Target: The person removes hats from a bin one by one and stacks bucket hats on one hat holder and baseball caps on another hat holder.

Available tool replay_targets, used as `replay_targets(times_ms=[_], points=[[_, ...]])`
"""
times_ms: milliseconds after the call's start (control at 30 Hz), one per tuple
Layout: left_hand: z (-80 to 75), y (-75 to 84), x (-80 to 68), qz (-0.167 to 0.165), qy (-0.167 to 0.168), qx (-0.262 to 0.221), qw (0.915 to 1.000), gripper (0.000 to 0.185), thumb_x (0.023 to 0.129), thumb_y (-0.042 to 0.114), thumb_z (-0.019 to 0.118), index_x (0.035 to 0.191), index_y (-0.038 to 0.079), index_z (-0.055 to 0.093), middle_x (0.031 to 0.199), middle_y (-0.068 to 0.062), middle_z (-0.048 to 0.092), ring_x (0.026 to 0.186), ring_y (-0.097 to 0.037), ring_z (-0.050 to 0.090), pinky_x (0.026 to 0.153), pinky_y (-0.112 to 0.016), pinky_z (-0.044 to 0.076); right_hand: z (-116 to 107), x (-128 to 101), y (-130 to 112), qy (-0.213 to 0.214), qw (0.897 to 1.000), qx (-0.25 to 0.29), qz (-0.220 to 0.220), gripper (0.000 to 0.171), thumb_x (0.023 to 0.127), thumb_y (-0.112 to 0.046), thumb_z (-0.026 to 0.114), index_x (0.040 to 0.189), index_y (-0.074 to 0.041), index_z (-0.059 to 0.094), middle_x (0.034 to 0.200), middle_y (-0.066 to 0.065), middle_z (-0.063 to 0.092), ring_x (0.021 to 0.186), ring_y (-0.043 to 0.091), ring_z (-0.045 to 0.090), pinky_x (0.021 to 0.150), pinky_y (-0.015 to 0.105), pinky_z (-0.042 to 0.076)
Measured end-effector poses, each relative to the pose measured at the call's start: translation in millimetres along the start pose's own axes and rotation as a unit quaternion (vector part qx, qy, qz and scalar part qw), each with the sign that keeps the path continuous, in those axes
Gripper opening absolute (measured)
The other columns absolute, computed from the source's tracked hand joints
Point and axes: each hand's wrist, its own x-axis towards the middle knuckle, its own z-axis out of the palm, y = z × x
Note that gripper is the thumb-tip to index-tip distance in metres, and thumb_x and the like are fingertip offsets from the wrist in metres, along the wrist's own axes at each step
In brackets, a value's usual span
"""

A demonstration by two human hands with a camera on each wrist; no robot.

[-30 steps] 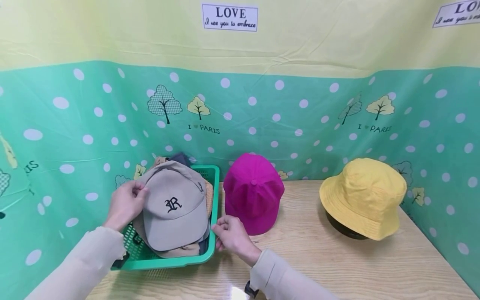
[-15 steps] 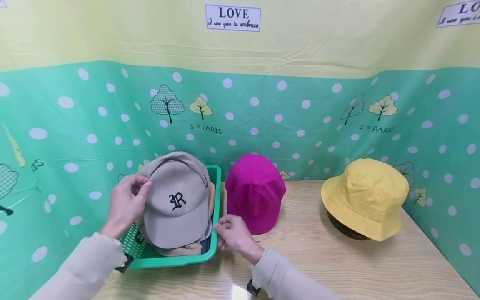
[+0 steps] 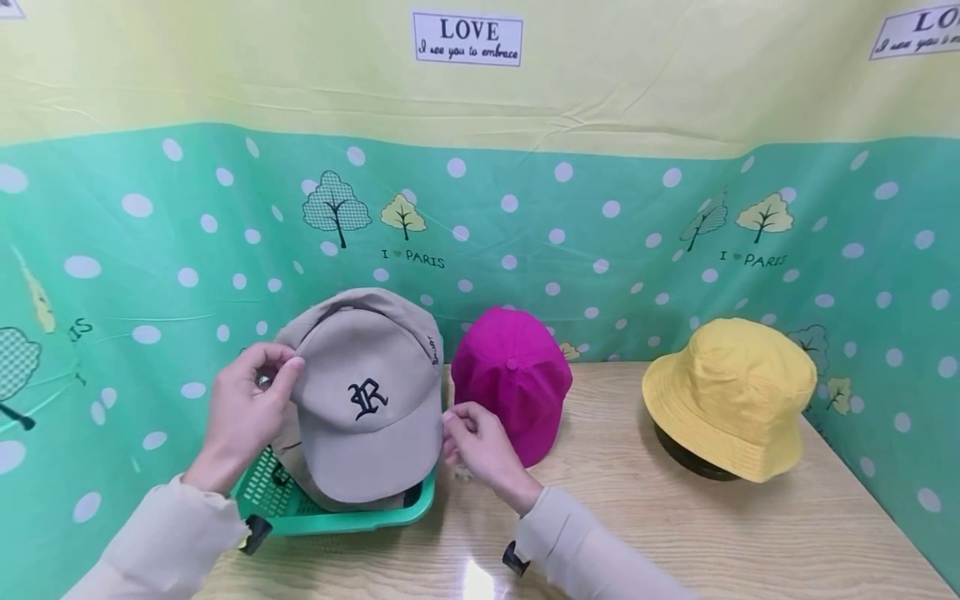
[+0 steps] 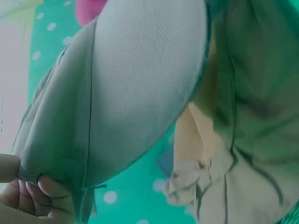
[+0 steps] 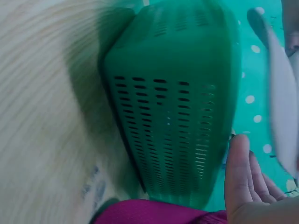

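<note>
A grey baseball cap [image 3: 341,354] with a black letter R on its front is raised over the green basket [image 3: 330,523]. My left hand [image 3: 243,408] pinches the cap's left edge between thumb and fingers; the left wrist view shows that grip on the fabric [image 4: 51,140]. Close by the right side of its brim is my right hand [image 3: 483,446], fingers relaxed. In the right wrist view a gap shows between those fingers and the cap. Other hats [image 4: 252,154], tan and beige, lie below the cap in the left wrist view, partly hidden.
A magenta cap [image 3: 510,358] stands on the wooden table [image 3: 600,517] just right of the basket. Farther right, a yellow bucket hat [image 3: 727,383] sits on a dark support [image 3: 693,462]. A green polka-dot curtain [image 3: 570,217] closes off the back and sides.
The grey cap has risen from the basket and shifted right, held by my left hand. My right hand has moved slightly up and right, alongside the brim.
</note>
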Motion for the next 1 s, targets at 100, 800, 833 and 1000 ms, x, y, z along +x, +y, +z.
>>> replay_targets(times_ms=[100,800,833,1000], points=[[-0.1,2.6,-2.9,-0.041,-0.032,-0.018,0.9985,0.02,0.095,0.021,0.059,0.096,0.0,0.062,0.086,-0.005,0.058,0.072,-0.01,0.05,0.057,-0.015,0.045,-2.6,-0.7,-4.2,-0.006,1.0,0.018,-0.012,0.037,0.1,-0.03,0.05,0.121,0.0,0.055,0.096,0.011,0.066,0.082,0.021,0.064,0.074,0.04,0.055],[23.4,-20.0,-41.3,-0.192,-0.057,-0.065,0.9776,0.032,0.101,0.029,0.045,0.114,-0.001,0.049,0.097,-0.012,0.055,0.075,-0.012,0.056,0.062,-0.023,0.05,-20.2,-15.7,-24.1,-0.07,0.973,0.22,-0.01,0.02,0.102,-0.013,0.044,0.115,0.003,0.046,0.093,0.005,0.063,0.084,0.016,0.064,0.072,0.03,0.054],[24.7,-20.7,-43.6,-0.198,-0.067,-0.053,0.9764,0.033,0.102,0.029,0.043,0.115,-0.001,0.049,0.098,-0.014,0.056,0.076,-0.013,0.056,0.061,-0.023,0.049,-21.5,-15.9,-24.8,-0.069,0.973,0.221,-0.01,0.02,0.102,-0.013,0.044,0.115,0.002,0.046,0.094,0.006,0.064,0.085,0.017,0.065,0.073,0.031,0.054],[35.0,-20.1,-53.4,-0.229,-0.178,-0.066,0.9548,0.043,0.104,0.024,0.037,0.131,-0.008,0.042,0.119,-0.028,0.054,0.095,-0.027,0.061,0.074,-0.029,0.053,-27.0,-15.8,-29.6,-0.058,0.972,0.226,-0.014,0.019,0.102,-0.014,0.045,0.114,0.0,0.046,0.097,0.007,0.065,0.085,0.018,0.066,0.074,0.033,0.054]])
